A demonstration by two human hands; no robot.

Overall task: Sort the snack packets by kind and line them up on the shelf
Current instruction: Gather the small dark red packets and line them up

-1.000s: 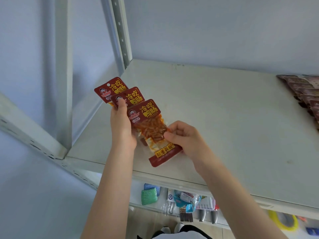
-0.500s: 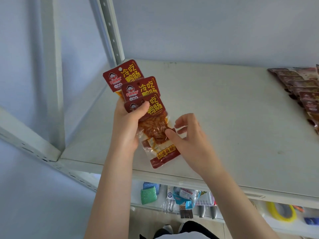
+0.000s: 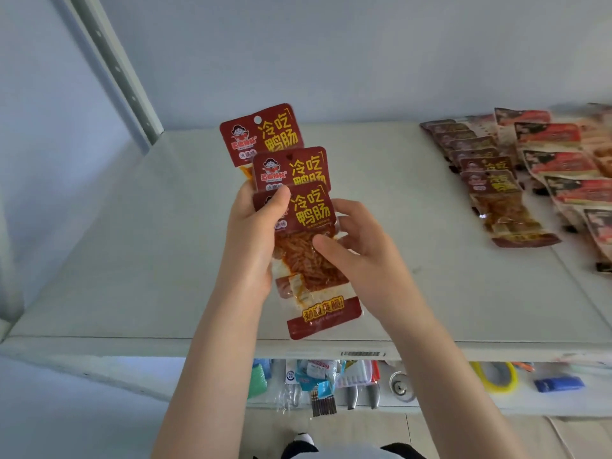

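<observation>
Three red snack packets (image 3: 298, 193) with yellow lettering are fanned out in my left hand (image 3: 255, 240), its thumb pressed on the front one's header. My right hand (image 3: 357, 253) grips the right edge of the front packet (image 3: 311, 260), thumb on its clear window and fingers behind it. The fan is lifted above the front of the white shelf (image 3: 165, 260). On the shelf's right part lies a row of the same red packets (image 3: 490, 180), overlapping, and beside it a row of a different packet kind (image 3: 563, 164).
A grey upright post (image 3: 112, 67) stands at the shelf's back left corner. The wall is right behind the shelf. Below, a lower shelf (image 3: 430, 409) holds mixed small goods, a yellow ring and a blue box. The floor shows underneath.
Both hands have risen with the fan of packets. My right hand moved up from the front packet's lower part to its middle edge. The view swung right, revealing the packet rows.
</observation>
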